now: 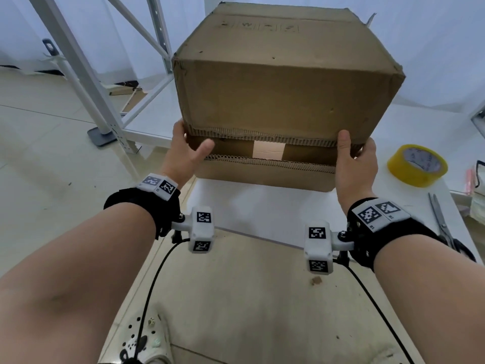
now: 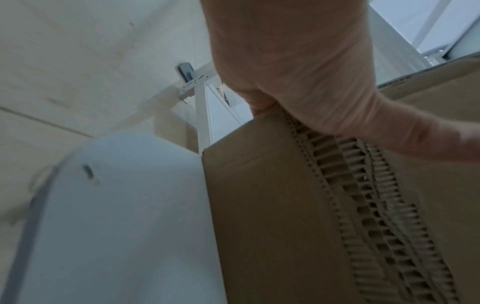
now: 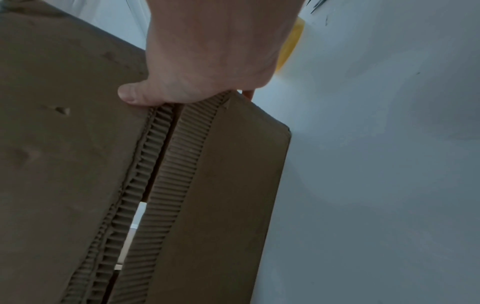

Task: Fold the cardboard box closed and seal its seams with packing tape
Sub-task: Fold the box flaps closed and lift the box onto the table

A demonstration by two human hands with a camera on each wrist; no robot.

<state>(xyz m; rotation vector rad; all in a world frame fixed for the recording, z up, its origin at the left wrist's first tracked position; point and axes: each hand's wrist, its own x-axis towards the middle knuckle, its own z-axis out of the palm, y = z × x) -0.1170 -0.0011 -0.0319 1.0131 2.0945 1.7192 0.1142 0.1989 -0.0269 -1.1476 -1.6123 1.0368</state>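
Observation:
A brown cardboard box (image 1: 283,82) is tipped on its edge on the white table (image 1: 262,211), its two long flaps facing me. A narrow gap (image 1: 269,151) shows between the flap edges. My left hand (image 1: 183,151) grips the box's left side, thumb lying across the gap, fingers hidden round the side. My right hand (image 1: 354,164) grips the right side, thumb pressed up on the upper flap. The left wrist view shows the left hand (image 2: 298,72) on the corrugated flap edge of the box (image 2: 259,205). The right wrist view shows the right hand (image 3: 207,51) on the box (image 3: 64,144).
A yellow packing tape roll (image 1: 417,165) lies on the table to the right of the box, partly behind my hand as the tape roll (image 3: 291,45). Scissors (image 1: 443,224) lie near the right edge. A white metal shelf frame (image 1: 78,61) stands at left on the tiled floor.

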